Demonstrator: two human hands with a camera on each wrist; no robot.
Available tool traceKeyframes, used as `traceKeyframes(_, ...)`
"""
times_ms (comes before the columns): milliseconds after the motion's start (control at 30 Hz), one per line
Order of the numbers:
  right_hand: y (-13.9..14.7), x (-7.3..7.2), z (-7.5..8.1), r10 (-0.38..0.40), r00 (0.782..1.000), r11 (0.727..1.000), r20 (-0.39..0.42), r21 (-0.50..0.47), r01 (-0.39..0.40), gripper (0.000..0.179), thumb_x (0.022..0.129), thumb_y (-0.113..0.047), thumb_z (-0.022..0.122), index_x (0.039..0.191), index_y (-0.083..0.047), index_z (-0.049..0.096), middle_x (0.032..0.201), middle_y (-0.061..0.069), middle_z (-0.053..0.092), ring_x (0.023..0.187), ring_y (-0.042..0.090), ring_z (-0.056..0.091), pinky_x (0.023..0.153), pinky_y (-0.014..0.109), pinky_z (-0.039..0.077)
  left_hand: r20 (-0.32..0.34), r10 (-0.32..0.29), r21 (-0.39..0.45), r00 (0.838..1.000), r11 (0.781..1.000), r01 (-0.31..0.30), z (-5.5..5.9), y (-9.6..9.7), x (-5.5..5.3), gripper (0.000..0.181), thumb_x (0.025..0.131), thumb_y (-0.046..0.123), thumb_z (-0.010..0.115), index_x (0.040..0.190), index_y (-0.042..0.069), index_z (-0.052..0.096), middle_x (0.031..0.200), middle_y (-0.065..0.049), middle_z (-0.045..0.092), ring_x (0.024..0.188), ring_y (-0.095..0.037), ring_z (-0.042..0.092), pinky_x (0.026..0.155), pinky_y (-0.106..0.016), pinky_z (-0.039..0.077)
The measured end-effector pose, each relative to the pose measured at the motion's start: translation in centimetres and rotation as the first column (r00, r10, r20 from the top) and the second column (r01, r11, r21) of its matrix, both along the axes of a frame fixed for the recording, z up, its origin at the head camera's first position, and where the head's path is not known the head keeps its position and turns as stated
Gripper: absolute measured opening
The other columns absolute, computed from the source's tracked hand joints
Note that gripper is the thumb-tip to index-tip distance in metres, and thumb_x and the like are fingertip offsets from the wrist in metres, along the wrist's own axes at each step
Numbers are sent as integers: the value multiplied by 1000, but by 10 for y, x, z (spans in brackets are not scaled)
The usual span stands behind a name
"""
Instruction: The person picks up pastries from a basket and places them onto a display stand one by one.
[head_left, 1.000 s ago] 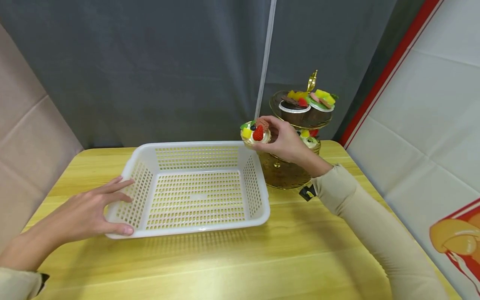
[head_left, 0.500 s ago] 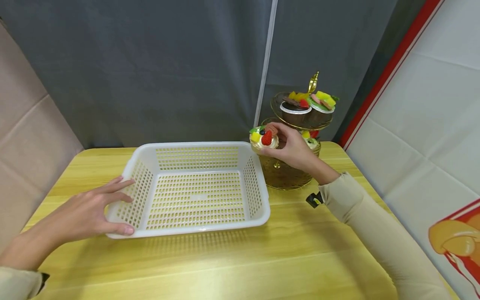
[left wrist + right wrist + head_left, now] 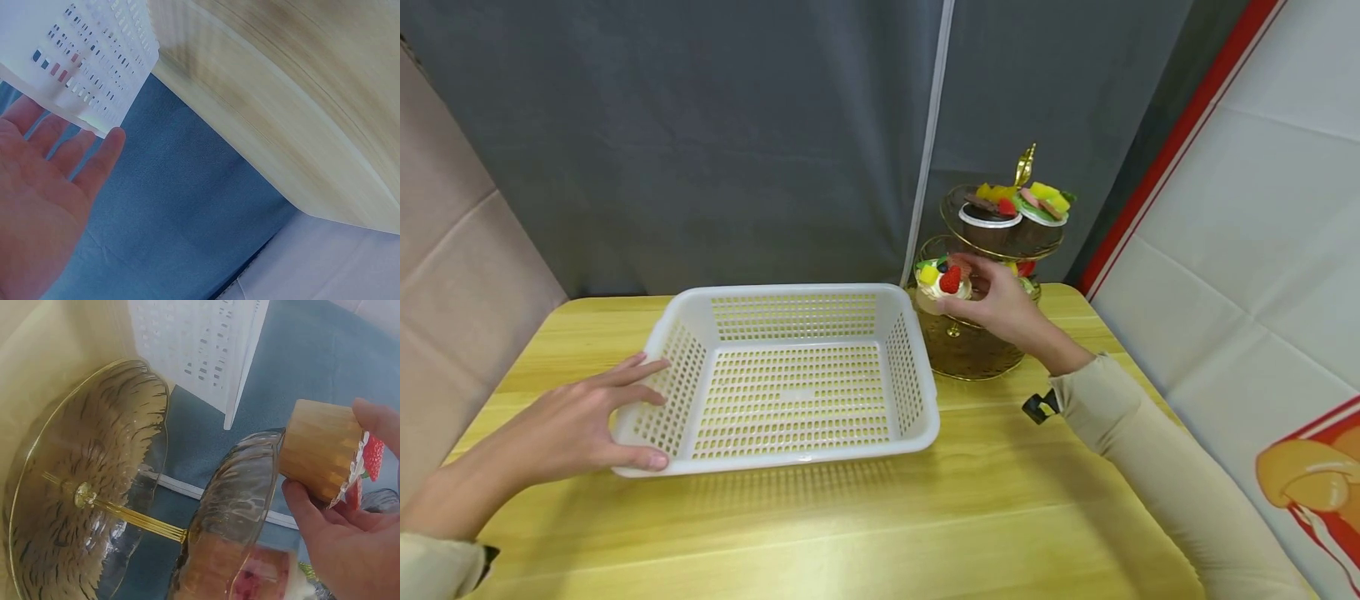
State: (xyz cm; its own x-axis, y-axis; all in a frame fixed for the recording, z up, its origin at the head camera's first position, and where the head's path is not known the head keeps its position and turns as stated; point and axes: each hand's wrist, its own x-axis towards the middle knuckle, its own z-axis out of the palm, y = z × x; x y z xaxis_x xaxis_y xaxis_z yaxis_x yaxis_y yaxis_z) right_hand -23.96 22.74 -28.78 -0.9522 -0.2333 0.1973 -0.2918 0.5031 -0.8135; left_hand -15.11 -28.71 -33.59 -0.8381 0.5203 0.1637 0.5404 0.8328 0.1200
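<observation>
In the head view my right hand (image 3: 1000, 312) grips a cupcake (image 3: 942, 283) topped with cream, a strawberry and yellow fruit. Its tan cup (image 3: 322, 447) shows in the right wrist view, held between thumb and fingers at the rim of the middle tier (image 3: 234, 481) of a gold and smoky-glass stand. Whether the cup touches that tier I cannot tell. My left hand (image 3: 580, 425) rests on the left rim of a white plastic basket (image 3: 797, 392), fingers mostly straight. In the left wrist view those fingers (image 3: 100, 162) lie against the rim.
The stand's top tier (image 3: 1000, 248) bears a chocolate cupcake (image 3: 988, 218) and a green-topped cupcake (image 3: 1043, 204). More cupcakes sit on the middle tier, partly hidden by my right hand. A wooden table (image 3: 820, 533) lies beneath; a grey curtain (image 3: 737, 150) hangs behind.
My right hand has carried the cupcake rightward and slightly down, from above the basket's back right corner to the stand's middle tier. My left hand and the basket have stayed put.
</observation>
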Motion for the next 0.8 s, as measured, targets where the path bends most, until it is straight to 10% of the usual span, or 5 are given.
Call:
traceKeyframes(267,2,0,-7,-92,993,995,-75,-38,90,46,84,-22,80,122,-3,60,94,8,56,69,16,45,62,25,38,-4,4,-2,1000,1000,-4,-2,-1,-1,71,62,70,80,110,17,73,149,-6,49,135,-38,46,70,-60,47)
traceKeyframes(800,-8,0,-11,-251,943,960,-220,68,272,39,80,-23,83,108,-4,64,93,11,63,70,21,51,61,27,41,3,1,-1,1000,1000,-1,-3,-3,-2,71,63,70,80,109,17,73,149,-7,49,136,-38,45,71,-59,47)
